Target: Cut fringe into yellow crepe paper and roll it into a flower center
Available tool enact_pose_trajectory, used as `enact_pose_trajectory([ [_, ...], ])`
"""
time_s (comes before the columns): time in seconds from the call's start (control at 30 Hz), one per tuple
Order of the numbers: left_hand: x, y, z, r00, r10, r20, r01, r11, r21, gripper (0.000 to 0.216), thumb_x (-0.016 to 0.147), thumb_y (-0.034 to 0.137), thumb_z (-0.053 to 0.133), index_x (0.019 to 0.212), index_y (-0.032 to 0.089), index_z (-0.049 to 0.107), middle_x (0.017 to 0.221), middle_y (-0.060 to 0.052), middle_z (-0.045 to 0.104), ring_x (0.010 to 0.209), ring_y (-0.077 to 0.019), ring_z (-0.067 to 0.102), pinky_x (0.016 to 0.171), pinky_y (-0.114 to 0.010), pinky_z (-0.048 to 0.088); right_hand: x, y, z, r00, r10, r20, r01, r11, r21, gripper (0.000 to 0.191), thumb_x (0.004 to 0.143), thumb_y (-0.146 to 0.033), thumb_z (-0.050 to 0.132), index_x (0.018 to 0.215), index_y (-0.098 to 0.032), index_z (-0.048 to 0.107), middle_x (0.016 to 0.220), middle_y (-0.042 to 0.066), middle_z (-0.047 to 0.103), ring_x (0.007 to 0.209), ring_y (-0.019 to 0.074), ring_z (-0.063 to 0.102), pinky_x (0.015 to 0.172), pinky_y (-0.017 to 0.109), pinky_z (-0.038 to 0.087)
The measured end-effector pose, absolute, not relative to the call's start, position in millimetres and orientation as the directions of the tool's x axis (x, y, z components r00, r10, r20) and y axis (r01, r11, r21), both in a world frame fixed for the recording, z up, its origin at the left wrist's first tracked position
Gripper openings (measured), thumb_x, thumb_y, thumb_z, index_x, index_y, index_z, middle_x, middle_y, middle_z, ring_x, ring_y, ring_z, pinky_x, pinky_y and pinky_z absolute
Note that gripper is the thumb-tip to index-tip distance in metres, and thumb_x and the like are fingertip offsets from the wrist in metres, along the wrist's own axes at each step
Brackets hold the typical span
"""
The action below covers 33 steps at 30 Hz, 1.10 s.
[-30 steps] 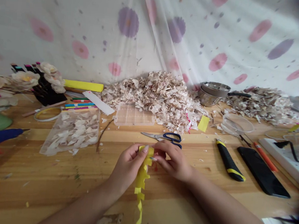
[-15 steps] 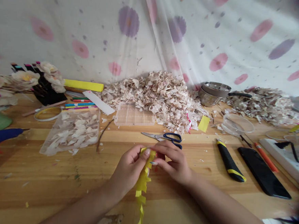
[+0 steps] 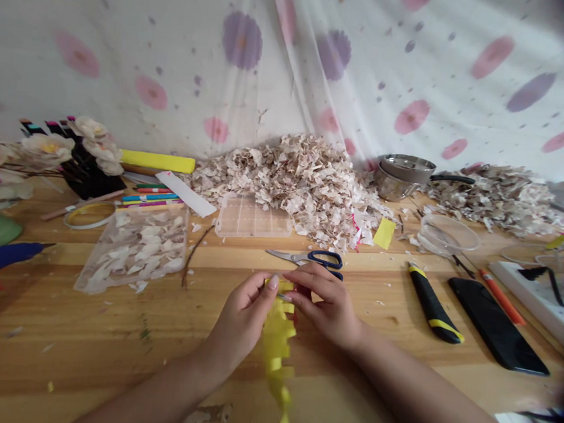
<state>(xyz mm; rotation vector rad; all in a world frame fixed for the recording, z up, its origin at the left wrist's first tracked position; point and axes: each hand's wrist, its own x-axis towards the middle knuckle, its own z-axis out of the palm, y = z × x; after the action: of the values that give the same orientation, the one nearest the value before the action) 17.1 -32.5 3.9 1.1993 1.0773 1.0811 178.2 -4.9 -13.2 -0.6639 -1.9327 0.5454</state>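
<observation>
In the head view, marks on the pink-and-white scrap (image 3: 357, 228) are too small to read. The left hand (image 3: 239, 315) pinches the upper end of a notched yellow strip (image 3: 277, 343) between thumb and fingers; the right hand (image 3: 326, 308) grips the same end with its fingertips. The strip hangs below them, between the forearms — its lower end blurred. Scissors (image 3: 291, 257) lie just beyond — partly hidden by the right hand — before a heap of pale flakes (image 3: 308, 175).

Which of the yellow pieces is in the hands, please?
The long strip, notched along one edge; the small square and the yellow roll are farther back, untouched.
</observation>
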Motion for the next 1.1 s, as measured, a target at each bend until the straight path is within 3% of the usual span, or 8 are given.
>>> enact_pose_trajectory([
  [0.07, 17, -31, 1, 0.149, 0.989, 0.008, -0.018, -0.005, 1.000, 0.025, 0.089, 0.040, 0.049, 0.091, 0.018, 0.062, 0.085, -0.001, 0.066, 0.080, -0.0146, 0.058, 0.072, -0.024, 0.046, 177, -6, -14, -0.364, 0.680, 0.636, 0.220, 0.726, -0.651, 0.029, 0.084, -0.019, 0.062, 0.113, -0.023, 0.063, 0.088, 0.006, 0.061, 0.066, 0.0114, 0.057, 0.059, 0.024, 0.050],
  [0.2, 17, -31, -6, 0.149, 0.988, 0.044, 0.037, -0.050, 0.998, 0.026, 0.091, 0.038, 0.046, 0.097, 0.019, 0.062, 0.089, -0.002, 0.066, 0.085, -0.0153, 0.058, 0.077, -0.025, 0.044, 176, -7, -14, -0.378, 0.698, 0.608, 0.217, 0.706, -0.675, 0.030, 0.084, -0.017, 0.063, 0.113, -0.022, 0.062, 0.086, 0.005, 0.060, 0.063, 0.0105, 0.054, 0.058, 0.024, 0.049],
  [0.37, 15, -32, -7, 0.148, 0.989, 0.008, 0.074, -0.019, 0.997, 0.027, 0.092, 0.040, 0.044, 0.097, 0.020, 0.061, 0.077, 0.001, 0.061, 0.073, -0.0143, 0.054, 0.066, -0.023, 0.042, 176, -5, -12, -0.342, 0.738, 0.582, 0.196, 0.662, -0.724, 0.017, 0.083, -0.023, 0.064, 0.100, -0.019, 0.065, 0.080, 0.004, 0.063, 0.061, 0.0109, 0.055, 0.053, 0.022, 0.048],
  [0.67, 16, -32, -7, 0.172, 0.985, 0.019, 0.134, -0.042, 0.990, 0.029, 0.092, 0.042, 0.041, 0.079, 0.020, 0.054, 0.066, 0.003, 0.049, 0.068, -0.0147, 0.048, 0.062, -0.024, 0.038, 179, -5, -9, -0.373, 0.610, 0.699, 0.202, 0.788, -0.581, 0.013, 0.086, -0.022, 0.060, 0.099, -0.018, 0.062, 0.083, 0.006, 0.065, 0.067, 0.0128, 0.060, 0.060, 0.025, 0.051],
  [1.1, 16, -34, -5, 0.171, 0.984, 0.049, 0.148, -0.075, 0.986, 0.028, 0.092, 0.040, 0.042, 0.078, 0.019, 0.054, 0.071, 0.001, 0.055, 0.069, -0.0155, 0.051, 0.063, -0.024, 0.040, 178, -9, -5, -0.367, 0.616, 0.697, 0.204, 0.785, -0.586, 0.011, 0.085, -0.017, 0.059, 0.095, -0.018, 0.062, 0.080, 0.006, 0.063, 0.066, 0.0126, 0.058, 0.052, 0.022, 0.048],
])
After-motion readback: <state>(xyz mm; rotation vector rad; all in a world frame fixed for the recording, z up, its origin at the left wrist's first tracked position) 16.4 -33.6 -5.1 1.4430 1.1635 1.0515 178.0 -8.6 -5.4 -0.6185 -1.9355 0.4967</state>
